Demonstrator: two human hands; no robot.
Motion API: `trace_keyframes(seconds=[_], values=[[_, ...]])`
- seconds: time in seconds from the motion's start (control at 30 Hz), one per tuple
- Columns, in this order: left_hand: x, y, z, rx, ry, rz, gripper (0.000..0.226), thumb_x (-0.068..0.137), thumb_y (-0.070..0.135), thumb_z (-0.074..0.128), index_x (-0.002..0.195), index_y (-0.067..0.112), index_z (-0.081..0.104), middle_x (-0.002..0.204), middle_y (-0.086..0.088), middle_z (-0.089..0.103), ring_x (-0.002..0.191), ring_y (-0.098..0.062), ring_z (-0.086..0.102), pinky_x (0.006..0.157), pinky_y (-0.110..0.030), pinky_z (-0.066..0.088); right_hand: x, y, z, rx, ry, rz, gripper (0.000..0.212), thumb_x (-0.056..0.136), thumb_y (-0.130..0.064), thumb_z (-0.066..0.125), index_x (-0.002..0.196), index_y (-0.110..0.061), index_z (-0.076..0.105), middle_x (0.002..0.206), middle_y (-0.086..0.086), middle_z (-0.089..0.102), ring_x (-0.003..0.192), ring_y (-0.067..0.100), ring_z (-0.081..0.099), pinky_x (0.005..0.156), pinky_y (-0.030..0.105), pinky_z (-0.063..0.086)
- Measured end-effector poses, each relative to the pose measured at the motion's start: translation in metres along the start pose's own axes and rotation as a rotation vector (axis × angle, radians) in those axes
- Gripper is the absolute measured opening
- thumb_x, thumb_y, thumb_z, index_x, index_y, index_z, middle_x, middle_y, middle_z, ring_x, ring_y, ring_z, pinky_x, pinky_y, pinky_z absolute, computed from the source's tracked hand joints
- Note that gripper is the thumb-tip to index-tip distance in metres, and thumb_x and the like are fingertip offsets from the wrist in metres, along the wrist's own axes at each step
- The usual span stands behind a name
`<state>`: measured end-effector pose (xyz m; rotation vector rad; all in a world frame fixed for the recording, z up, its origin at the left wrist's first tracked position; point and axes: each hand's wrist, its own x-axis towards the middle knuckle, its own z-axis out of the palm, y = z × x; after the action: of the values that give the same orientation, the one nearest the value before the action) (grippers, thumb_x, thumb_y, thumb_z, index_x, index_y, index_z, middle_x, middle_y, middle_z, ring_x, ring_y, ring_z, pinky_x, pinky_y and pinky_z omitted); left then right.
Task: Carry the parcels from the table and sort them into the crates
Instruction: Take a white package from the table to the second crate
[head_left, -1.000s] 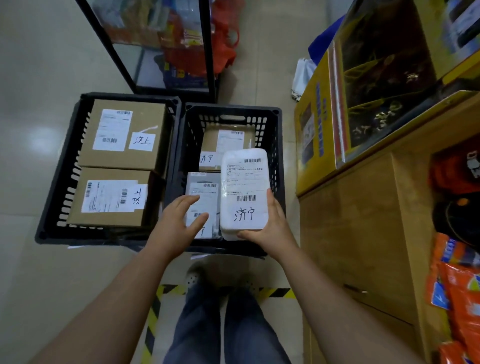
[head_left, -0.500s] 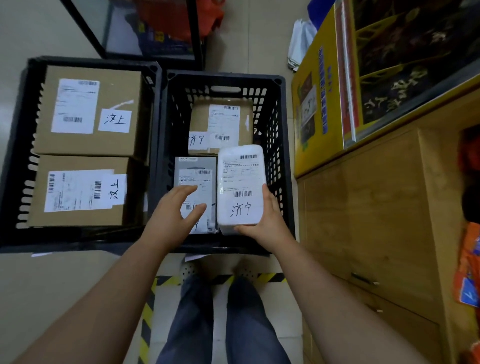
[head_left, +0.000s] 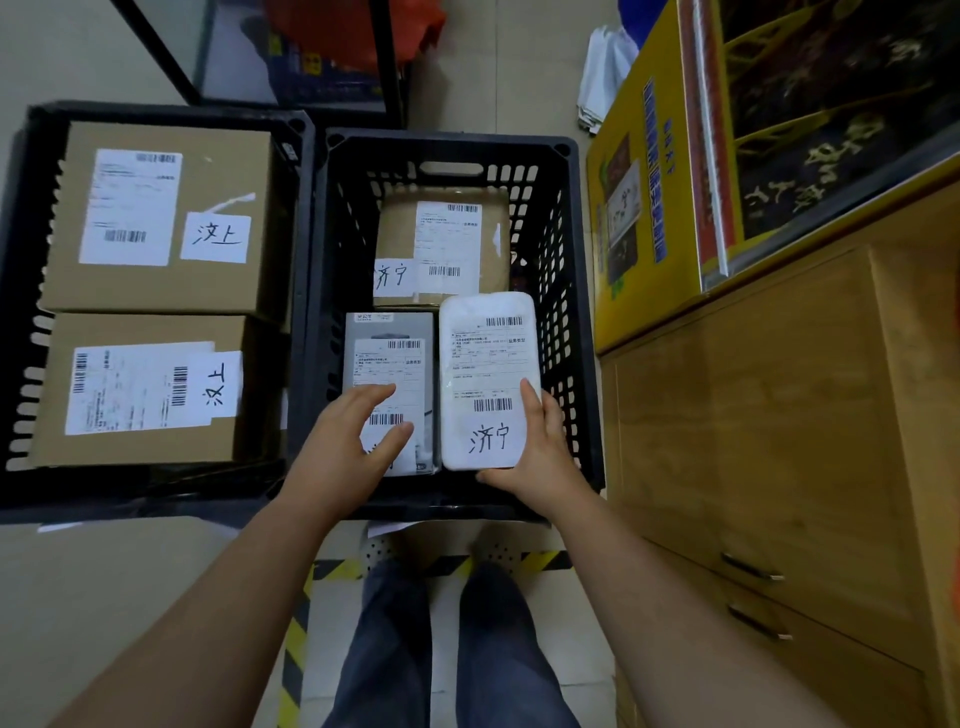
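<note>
Parcel in white padded wrap (head_left: 485, 382), rectangular with rounded corners and a printed label, sits inside the right-hand black slatted plastic crate (head_left: 571, 322), against its right wall near the front edge. The right hand (head_left: 537, 449) grips the parcel's near right corner, thumb on the label. The left hand (head_left: 345, 444) hovers with fingers spread and relaxed over a grey flat parcel (head_left: 389, 364) alongside. A brown cardboard parcel (head_left: 441, 244) lies at the crate's rear wall.
</note>
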<state>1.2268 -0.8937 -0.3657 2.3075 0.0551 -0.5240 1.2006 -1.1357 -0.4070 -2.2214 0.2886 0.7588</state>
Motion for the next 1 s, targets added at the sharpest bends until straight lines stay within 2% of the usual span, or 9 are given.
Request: trace_keyframes(seconds=[0.17,0.3,0.43,0.53,0.67,0.8,1.0], values=[[0.002,-0.002,0.003,0.004,0.001,-0.005,0.050,0.093,0.038,0.060,0.140,0.024,0.047,0.143,0.006,0.047,0.133,-0.012,0.040,0.108,-0.029,0.030,0.004,0.001,0.007,-0.001,0.005,0.016,0.133,0.066,-0.041,0.088,0.151,-0.043,-0.015,0.156,-0.020,-0.016,0.148,0.020,0.010,0.117,0.045,0.029],[0.001,-0.003,0.002,-0.008,0.011,-0.014,0.050,0.093,0.037,0.060,0.140,0.024,0.047,0.142,0.005,0.048,0.131,-0.013,0.042,0.109,-0.033,0.034,0.003,0.000,0.008,0.035,0.011,0.034,0.135,0.064,-0.046,0.089,0.152,-0.044,-0.014,0.157,-0.020,-0.019,0.150,0.016,0.001,0.120,0.044,0.021],[0.000,-0.003,-0.001,-0.005,0.014,-0.016,0.051,0.092,0.039,0.060,0.140,0.025,0.047,0.142,0.005,0.047,0.133,-0.014,0.041,0.110,-0.037,0.035,0.006,-0.005,0.007,0.037,0.021,0.030,0.135,0.063,-0.045,0.089,0.154,-0.041,-0.011,0.158,-0.019,-0.015,0.150,0.019,0.007,0.120,0.046,0.024],[-0.001,-0.003,-0.003,0.003,0.019,-0.020,0.051,0.092,0.039,0.060,0.140,0.025,0.046,0.143,0.005,0.047,0.133,-0.014,0.041,0.110,-0.036,0.035,0.006,-0.006,0.005,0.035,0.003,0.074,0.135,0.062,-0.049,0.088,0.152,-0.045,-0.012,0.159,-0.018,-0.019,0.151,0.019,0.001,0.121,0.049,0.021],[-0.002,-0.003,-0.008,0.011,0.017,-0.023,0.052,0.092,0.041,0.059,0.140,0.026,0.046,0.144,0.005,0.046,0.134,-0.014,0.040,0.111,-0.038,0.034,0.012,-0.019,-0.003,0.002,0.140,0.071,0.112,0.074,-0.059,0.077,0.154,-0.044,-0.001,0.162,-0.013,-0.016,0.151,0.019,-0.007,0.118,0.052,0.020],[0.000,-0.003,-0.012,0.012,0.022,-0.023,0.053,0.092,0.042,0.059,0.140,0.026,0.046,0.144,0.004,0.046,0.133,-0.014,0.040,0.110,-0.039,0.037,0.028,-0.039,-0.011,-0.104,0.180,0.038,0.092,0.086,-0.052,0.069,0.157,-0.036,0.013,0.164,-0.003,-0.012,0.151,0.023,-0.005,0.117,0.048,0.023],[0.001,-0.002,-0.014,0.017,0.027,-0.018,0.053,0.092,0.041,0.059,0.141,0.025,0.046,0.144,0.003,0.045,0.134,-0.015,0.039,0.110,-0.037,0.035,0.033,-0.045,-0.009,-0.146,0.195,0.055,0.085,0.086,-0.047,0.071,0.155,-0.029,0.025,0.164,-0.001,-0.007,0.147,0.023,0.006,0.113,0.040,0.030]])
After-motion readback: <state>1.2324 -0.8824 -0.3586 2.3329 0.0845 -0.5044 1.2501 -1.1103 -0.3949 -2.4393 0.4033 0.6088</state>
